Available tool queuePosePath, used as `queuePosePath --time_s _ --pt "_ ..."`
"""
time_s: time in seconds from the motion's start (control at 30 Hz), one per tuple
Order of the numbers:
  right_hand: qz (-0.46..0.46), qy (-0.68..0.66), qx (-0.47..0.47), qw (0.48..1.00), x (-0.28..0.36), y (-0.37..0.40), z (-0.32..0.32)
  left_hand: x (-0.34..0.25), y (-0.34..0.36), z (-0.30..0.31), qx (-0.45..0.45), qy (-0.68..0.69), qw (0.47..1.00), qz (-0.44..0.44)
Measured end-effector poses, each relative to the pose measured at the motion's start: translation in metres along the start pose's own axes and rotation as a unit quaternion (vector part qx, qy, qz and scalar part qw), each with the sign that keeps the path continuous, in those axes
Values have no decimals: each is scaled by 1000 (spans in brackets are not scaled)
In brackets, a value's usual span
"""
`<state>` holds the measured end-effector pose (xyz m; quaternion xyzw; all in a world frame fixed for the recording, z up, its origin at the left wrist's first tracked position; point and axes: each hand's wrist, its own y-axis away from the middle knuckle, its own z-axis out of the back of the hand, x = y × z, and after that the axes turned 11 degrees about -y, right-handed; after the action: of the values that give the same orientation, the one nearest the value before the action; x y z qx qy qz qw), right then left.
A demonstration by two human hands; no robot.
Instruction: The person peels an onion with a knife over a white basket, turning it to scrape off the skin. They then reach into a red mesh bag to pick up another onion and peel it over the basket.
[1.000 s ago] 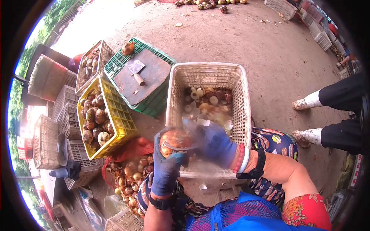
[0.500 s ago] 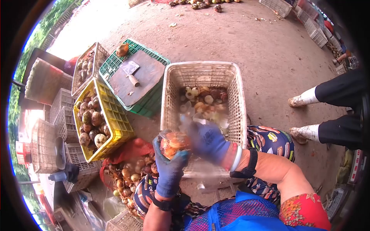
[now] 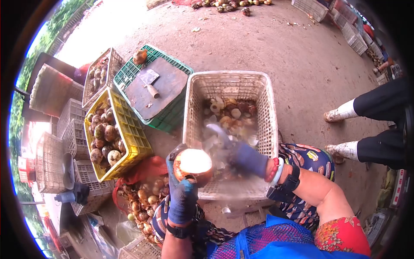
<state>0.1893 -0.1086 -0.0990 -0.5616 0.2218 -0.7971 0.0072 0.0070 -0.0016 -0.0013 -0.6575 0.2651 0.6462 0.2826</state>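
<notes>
My left hand [image 3: 183,200], in a blue work glove, is closed around a large brown-skinned onion [image 3: 177,169]. Its broad cut face shows bright white and tilts up toward me. To its right, my gloved right hand [image 3: 248,159] is smeared by motion above the near part of a white crate [image 3: 273,116]. A pale streak extends from its fingers; I cannot tell what, if anything, they hold. Inside the crate lie white slices [image 3: 236,113] and brown skins.
At the left, a cleaver [image 3: 148,78] lies on a board [image 3: 170,80] over a green crate [image 3: 129,69]. A yellow crate [image 3: 140,146] holds several dark, round vegetables. Onions [image 3: 142,196] spill from a red net bag [image 3: 146,170]. Another person's boots [image 3: 345,111] stand at right.
The onion in my left hand now shows a white cut face where brown skin showed before. My right hand has moved right, away from the onion, over the crate.
</notes>
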Motion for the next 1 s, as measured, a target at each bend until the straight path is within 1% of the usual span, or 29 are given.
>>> queuePosePath --time_s 0.03,0.07,0.1,0.13,0.17,0.2,0.27,0.3,0.4,0.43,0.5,0.57,0.63,0.7,0.77,0.8,0.83,0.87,0.9,0.97,1.0 --pt "-7 -152 5 988 6 4 -6 -9 1 -2 -15 -100 995 18" --pt "-164 -435 -29 885 36 2 -13 -8 0 -3 -5 -87 996 25" --pt "-238 -568 -12 788 43 0 -13 -7 1 -5 4 -74 997 31" --pt "-318 -674 -19 666 50 -2 -14 -7 0 -7 11 -61 997 38" --pt "-334 -680 20 653 48 -6 -10 -9 2 -11 25 18 997 69" --pt "-349 -684 60 638 47 -8 -8 -10 0 -13 26 5 999 48" --pt "-345 -676 -5 651 29 -3 -14 -11 -5 -15 28 -23 999 5" --pt "-354 -683 -16 639 37 -7 -5 -12 -5 -16 11 -8 1000 3" --pt "-344 -628 -54 696 22 -16 6 -14 -4 -21 -40 36 999 -1" --pt "-337 -628 -69 698 32 -22 15 -16 -4 -21 -30 40 999 12" --pt "-347 -558 -102 747 52 -32 32 -19 -7 -21 -10 49 998 40" --pt "-342 -470 -110 807 63 -32 37 -19 -9 -21 19 54 996 62" --pt "-315 -395 -109 856 76 -35 37 -16 -9 -20 57 54 994 79" --pt "-267 -335 -103 898 88 -37 31 -8 -9 -18 50 25 994 97" --pt "-265 -306 -34 914 85 -38 29 -9 -9 -18 35 -10 992 121" --pt "-263 -290 0 920 83 -39 28 -8 -10 -16 46 40 988 143" --pt "-165 -265 1 950 68 -35 21 -6 -11 -13 56 90 981 165" --pt "-183 -303 2 935 62 -32 24 -3 -13 -8 67 138 971 184" --pt "-199 -341 4 919 63 -35 31 8 -14 -2 87 185 963 174" --pt "-271 -377 18 886 83 -42 48 11 -9 2 64 241 956 152" --pt "-299 -381 27 875 95 -42 57 11 -9 2 48 238 959 143"
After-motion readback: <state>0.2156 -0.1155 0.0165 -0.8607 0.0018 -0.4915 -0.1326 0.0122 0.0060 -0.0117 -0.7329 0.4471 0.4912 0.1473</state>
